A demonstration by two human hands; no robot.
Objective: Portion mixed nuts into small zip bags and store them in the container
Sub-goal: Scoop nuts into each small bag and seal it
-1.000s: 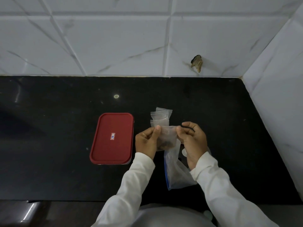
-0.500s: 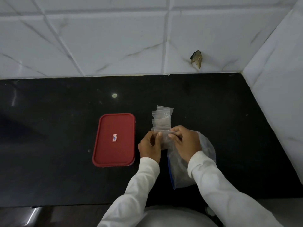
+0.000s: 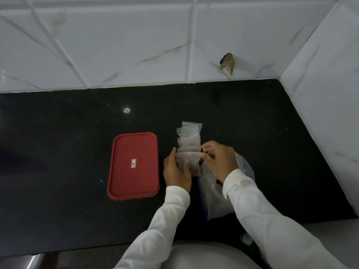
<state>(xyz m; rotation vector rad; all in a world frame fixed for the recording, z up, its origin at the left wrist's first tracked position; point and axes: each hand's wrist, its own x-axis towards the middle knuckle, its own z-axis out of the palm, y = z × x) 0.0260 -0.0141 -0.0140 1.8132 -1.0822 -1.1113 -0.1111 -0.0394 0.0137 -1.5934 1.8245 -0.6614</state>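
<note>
Just right of the lidded container (image 3: pixel 134 166), pinching one nut-filled small zip bag (image 3: pixel 191 160) between left hand (image 3: pixel 175 171) and right hand (image 3: pixel 219 160) fingers, apparently sealing it, storing not yet begun.

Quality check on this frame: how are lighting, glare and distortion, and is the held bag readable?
Head view: dim, flat light, the black countertop featureless but for one small glare spot. Head view: wide-angle distortion bends the tile wall lines. Head view: the small zip bag held by left hand and right hand is fairly sharp, its contents a dark smudge.
</note>
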